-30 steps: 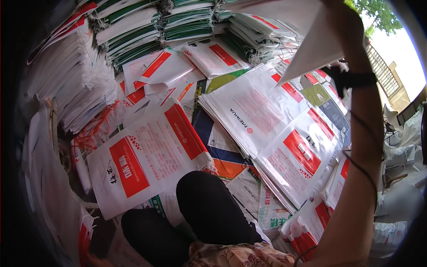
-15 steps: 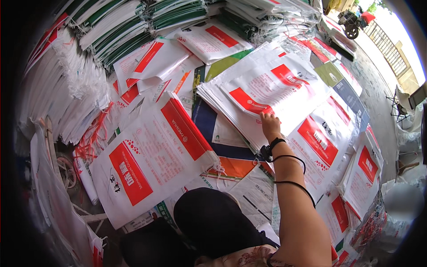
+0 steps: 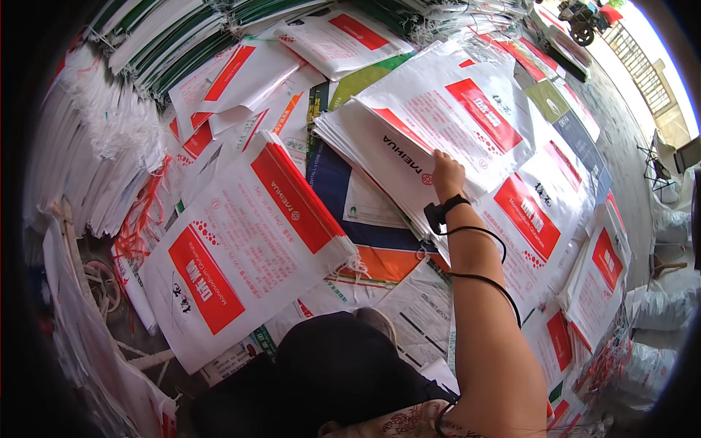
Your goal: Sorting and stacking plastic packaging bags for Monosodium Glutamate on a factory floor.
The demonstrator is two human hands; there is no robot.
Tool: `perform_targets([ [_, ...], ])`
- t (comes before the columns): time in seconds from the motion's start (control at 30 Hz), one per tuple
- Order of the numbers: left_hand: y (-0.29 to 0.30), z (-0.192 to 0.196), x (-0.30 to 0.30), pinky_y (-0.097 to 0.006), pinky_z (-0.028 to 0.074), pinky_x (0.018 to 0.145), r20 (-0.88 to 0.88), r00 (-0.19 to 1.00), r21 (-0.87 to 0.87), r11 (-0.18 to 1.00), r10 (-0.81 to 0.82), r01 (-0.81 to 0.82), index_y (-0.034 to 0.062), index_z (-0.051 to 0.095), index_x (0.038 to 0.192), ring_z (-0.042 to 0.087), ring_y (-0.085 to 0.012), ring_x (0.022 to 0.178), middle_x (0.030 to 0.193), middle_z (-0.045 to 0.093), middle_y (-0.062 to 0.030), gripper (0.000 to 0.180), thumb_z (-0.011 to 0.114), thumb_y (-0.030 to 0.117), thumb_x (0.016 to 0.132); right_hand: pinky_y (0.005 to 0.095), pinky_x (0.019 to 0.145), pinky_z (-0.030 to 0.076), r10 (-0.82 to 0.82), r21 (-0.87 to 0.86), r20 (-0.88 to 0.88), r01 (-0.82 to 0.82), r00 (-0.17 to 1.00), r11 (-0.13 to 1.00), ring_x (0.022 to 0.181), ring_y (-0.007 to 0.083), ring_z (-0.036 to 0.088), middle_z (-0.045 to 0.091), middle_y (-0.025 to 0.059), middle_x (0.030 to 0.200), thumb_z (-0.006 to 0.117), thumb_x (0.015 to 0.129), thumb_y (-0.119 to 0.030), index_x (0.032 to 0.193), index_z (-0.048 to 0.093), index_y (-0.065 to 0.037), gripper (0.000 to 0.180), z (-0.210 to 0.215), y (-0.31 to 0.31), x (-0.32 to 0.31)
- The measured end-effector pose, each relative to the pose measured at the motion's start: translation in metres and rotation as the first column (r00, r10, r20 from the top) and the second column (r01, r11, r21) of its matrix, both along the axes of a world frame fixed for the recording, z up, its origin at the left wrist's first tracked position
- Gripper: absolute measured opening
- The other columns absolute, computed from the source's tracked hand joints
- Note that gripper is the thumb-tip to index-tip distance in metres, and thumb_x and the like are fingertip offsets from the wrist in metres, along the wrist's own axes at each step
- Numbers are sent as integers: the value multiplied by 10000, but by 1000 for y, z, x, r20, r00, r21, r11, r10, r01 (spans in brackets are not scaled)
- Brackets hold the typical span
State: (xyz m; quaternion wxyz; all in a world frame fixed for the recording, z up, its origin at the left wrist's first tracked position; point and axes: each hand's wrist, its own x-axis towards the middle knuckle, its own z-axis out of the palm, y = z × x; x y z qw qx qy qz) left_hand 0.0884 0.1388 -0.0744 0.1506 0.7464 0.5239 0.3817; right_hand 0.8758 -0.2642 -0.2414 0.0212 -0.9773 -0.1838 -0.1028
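Note:
My right hand [image 3: 447, 175] reaches up from the lower right, a black band and dark cords on its wrist and forearm. Its fingers are closed on the near edge of the top flat woven sack [image 3: 431, 91], white with red blocks, on the middle pile. That edge is raised and curls over, baring the dark print of the sack beneath [image 3: 398, 157]. My left hand is out of sight. Nearer and to the left lies a second pile of red and white sacks [image 3: 248, 248], apart from the hand.
High stacks of folded sacks [image 3: 175, 36] line the back, with a white bundle [image 3: 106, 146] at the left. More printed sacks [image 3: 533, 219] lie on the right. My dark-clothed knee [image 3: 328, 365] is at the bottom. A paved strip [image 3: 621, 139] runs along the far right.
The near edge of the top sack, flat before, has been lifted and curled back by my right hand, and dark print shows underneath. The view has shifted slightly.

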Motion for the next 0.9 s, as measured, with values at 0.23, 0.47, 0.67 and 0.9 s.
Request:
perform_targets([
  [0.23, -4, -10, 19, -418, 356, 1080, 107, 994, -105, 994, 11, 1, -48, 445, 1322, 451, -330, 1276, 1409, 425, -233, 399, 389, 71, 945, 407, 771, 527, 376, -6, -3, -376, 927, 927, 908, 268, 670, 640, 79, 1171, 508, 838, -85, 1235, 552, -132, 403, -15, 17, -57],
  [0.47, -16, -3, 22, -415, 373, 1070, 167, 985, -196, 981, 48, -14, -48, 457, 1309, 472, -328, 1260, 1396, 443, -230, 387, 386, 62, 945, 409, 729, 551, 302, -30, -39, -303, 952, 952, 902, 271, 684, 635, 87, 1134, 516, 885, -138, 1234, 517, -133, 349, -44, 18, -98],
  [0.67, -26, 8, 26, -414, 388, 1061, 229, 969, -250, 967, 96, -37, -47, 468, 1298, 490, -326, 1245, 1386, 459, -227, 377, 384, 53, 944, 410, 771, 547, 182, -89, -254, -210, 950, 974, 935, 292, 672, 630, 96, 1118, 515, 887, -122, 1261, 491, -160, 377, -37, 38, -72],
  [0.9, -72, 42, -15, -411, 406, 1050, 316, 911, -271, 945, 267, -183, -46, 481, 1285, 511, -323, 1228, 1373, 477, -224, 366, 381, 44, 944, 460, 902, 494, 99, -50, -360, -125, 928, 991, 1149, 318, 578, 549, 103, 1266, 590, 861, -202, 1326, 434, -184, 490, -47, 18, -86],
])
